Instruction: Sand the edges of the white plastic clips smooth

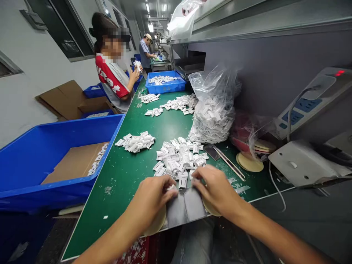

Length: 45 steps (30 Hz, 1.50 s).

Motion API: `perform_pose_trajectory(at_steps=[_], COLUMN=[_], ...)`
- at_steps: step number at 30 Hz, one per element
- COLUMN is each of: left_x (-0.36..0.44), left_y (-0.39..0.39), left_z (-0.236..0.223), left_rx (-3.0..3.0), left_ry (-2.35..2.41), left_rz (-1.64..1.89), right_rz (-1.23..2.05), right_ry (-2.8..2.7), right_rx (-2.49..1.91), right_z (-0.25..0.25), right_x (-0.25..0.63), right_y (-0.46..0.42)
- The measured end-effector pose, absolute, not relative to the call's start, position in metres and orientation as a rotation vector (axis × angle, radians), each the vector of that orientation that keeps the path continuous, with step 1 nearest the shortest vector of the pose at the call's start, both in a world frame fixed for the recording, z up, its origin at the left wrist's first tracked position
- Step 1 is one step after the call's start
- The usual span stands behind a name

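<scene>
Here's the view from our bench: our left hand [150, 200] is curled in, with the fingertips nipping a small white piece [171, 188], while our right hand [217, 189] is half closed at the near edge of the pile, and from this angle we can't tell whether it has hold of anything. The loose pile of white pieces [178, 159] sits just beyond both hands on the green bench mat [110, 194], with a dark grey sheet [185, 209] between our hands and round beige pads [158, 222] poking out under it. Our tip: pinch one piece at a time with the fingertips rather than scooping, keep the wrists low, and work from the near edge so the heap doesn't slide. A smaller heap [135, 142] lies to the left, a bulging clear plastic bag [213, 106] of pieces stands to the right, a big blue crate [68, 126] sits off the left edge, and a co-worker [114, 79] works far left
</scene>
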<state>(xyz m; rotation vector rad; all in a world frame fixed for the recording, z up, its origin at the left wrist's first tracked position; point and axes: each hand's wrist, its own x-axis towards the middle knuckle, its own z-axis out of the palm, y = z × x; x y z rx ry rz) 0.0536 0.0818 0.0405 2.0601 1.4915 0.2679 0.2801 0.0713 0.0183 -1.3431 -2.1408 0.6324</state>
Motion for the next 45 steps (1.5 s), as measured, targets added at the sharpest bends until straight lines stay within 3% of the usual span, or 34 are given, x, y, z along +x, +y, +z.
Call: perform_pose_trajectory(at_steps=[4,7,9,14,21,25,33,38,45], left_x=[0.048,0.046,0.047,0.048,0.052,0.000,-0.130,-0.140,-0.117], left_y=[0.051,0.035,0.040,0.088,0.158,0.196,0.274,0.276,0.246], left_z=[0.015,0.002,0.007,0.049,0.051,0.054,0.029,0.000,0.018], left_rx=[2.436,2.570,2.473,1.996,2.033,2.050,1.809,1.767,1.712], left_ry=[1.352,1.135,1.217,1.351,1.420,1.647,2.108,2.053,1.897], left_rz=[0.604,0.636,0.561,0.532,0.695,0.802,0.665,0.638,1.080], right_rz=[0.606,0.661,0.683,1.101,0.530,0.388,0.379,0.422,0.674], right_ry=[-2.348,-2.382,-2.320,-2.151,-2.058,-2.115,-2.476,-2.610,-2.363], right_rx=[-1.089,-1.005,-1.104,-1.143,-1.278,-1.267,-1.161,-1.167,-1.273], right_z=[0.011,0.011,0.016,0.040,0.030,0.027,0.040,0.027,0.034], right_x=[0.278,0.278,0.278,0.280,0.274,0.270,0.180,0.132,0.125], right_y=[0.052,0.038,0.034,0.058,0.149,0.160,0.234,0.285,0.290])
